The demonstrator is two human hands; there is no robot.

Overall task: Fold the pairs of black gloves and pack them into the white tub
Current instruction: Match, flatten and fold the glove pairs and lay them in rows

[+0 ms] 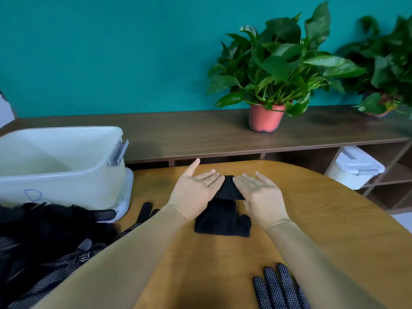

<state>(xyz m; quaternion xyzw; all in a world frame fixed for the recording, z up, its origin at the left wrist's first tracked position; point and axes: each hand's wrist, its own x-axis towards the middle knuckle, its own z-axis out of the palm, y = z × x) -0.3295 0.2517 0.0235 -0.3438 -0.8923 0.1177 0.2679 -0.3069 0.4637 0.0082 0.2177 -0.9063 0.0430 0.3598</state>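
On the wooden table point(200, 259), towards its far-left edge, a white tub point(66, 188), open-topped, with no gloves seen inside from this angle. Just in front of it, a loose heap of black gloves point(44, 237) (dotted palms showing on several). At mid-table, the pair in hand point(223, 219): near half lying flat on the wood, far end raised between the two sets of fingertips. Left hand point(194, 188) and right hand point(259, 192) both straight-fingered and spread, not curled round the cloth, merely propping the lifted end from either side. Probably light, limp knit, quick to slump and spring open. Best pinched at the folded edge, all layers together, then carried flat to the tub. At the near edge, one more dotted glove point(278, 288), well apart.
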